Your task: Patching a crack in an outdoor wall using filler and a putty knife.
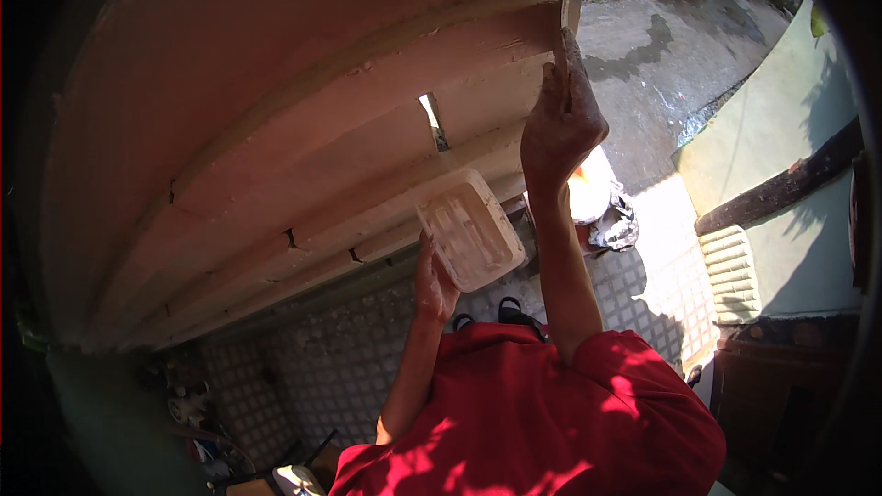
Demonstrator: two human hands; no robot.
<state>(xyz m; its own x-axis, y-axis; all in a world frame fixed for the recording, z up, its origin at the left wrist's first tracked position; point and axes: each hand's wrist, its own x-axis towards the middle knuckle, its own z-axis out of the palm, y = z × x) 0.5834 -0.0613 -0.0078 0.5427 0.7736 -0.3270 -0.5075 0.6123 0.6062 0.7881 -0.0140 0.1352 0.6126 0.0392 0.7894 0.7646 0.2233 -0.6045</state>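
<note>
My left hand [434, 283] grips the side of a shallow, rectangular plastic tray [501, 262], its inside smeared with pale residue. Raised high and to the right, my right hand [565, 119] is closed around a thin, flat, light-coloured blade [566, 5], whose exact kind I cannot make out. The blade stands upright against the right end of a large curved, pinkish-brown panelled surface [322, 161]. Long ridges run across this surface, along with several dark cracks and one narrow slot that lets light through.
Behind my right forearm stands a white container [593, 188] beside a crumpled black-and-white bag [617, 225]. A tiled floor [322, 395] lies below, with grey concrete [680, 46] beyond. To the right are a pale wall [781, 129], a dark log-like beam [785, 186] and a cream ribbed object [729, 274].
</note>
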